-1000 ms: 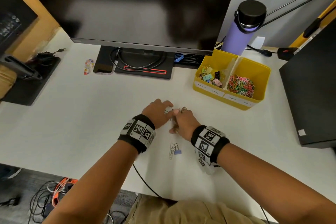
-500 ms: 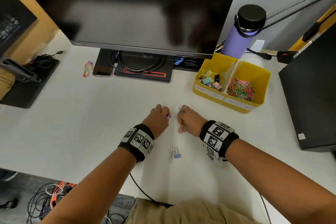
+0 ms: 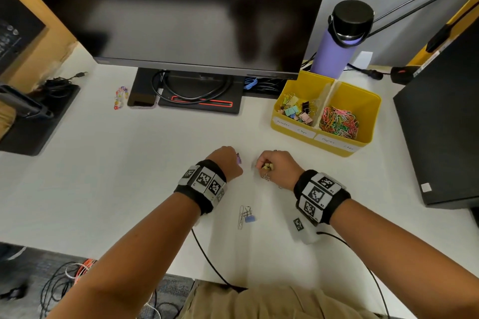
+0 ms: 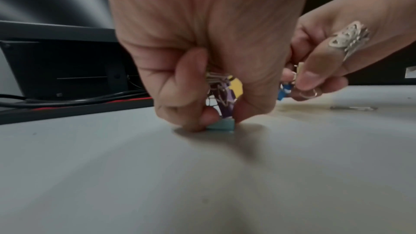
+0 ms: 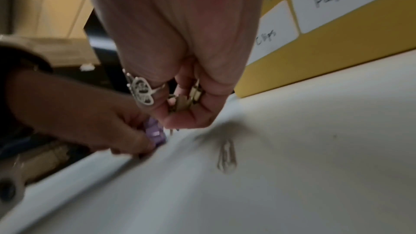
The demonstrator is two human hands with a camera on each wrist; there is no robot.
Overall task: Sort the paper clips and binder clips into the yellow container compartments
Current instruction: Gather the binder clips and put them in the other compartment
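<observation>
My left hand (image 3: 228,163) (image 4: 216,116) is curled over several binder clips (image 4: 225,99), purple, yellow and teal, its fingertips at the white desk. Close to its right, my right hand (image 3: 272,167) (image 5: 186,113) pinches cream binder clips (image 5: 184,102) in curled fingers. A silver paper clip (image 5: 226,157) lies on the desk under the right hand. A blue binder clip (image 3: 249,218) and a silver paper clip (image 3: 241,216) lie nearer me. The yellow container (image 3: 368,111) at the back right holds binder clips (image 3: 298,111) in its left compartment and paper clips (image 3: 338,122) in its right.
A monitor (image 3: 181,8) on its black base (image 3: 197,93) fills the back. A purple bottle (image 3: 337,46) stands behind the container. A black box (image 3: 445,124) is at the right, a phone (image 3: 141,101) and bead string (image 3: 120,97) left of the base.
My hands were touching a second ago and have drawn apart, the right one sliding rightward. Both keep their fingers curled over clips.
</observation>
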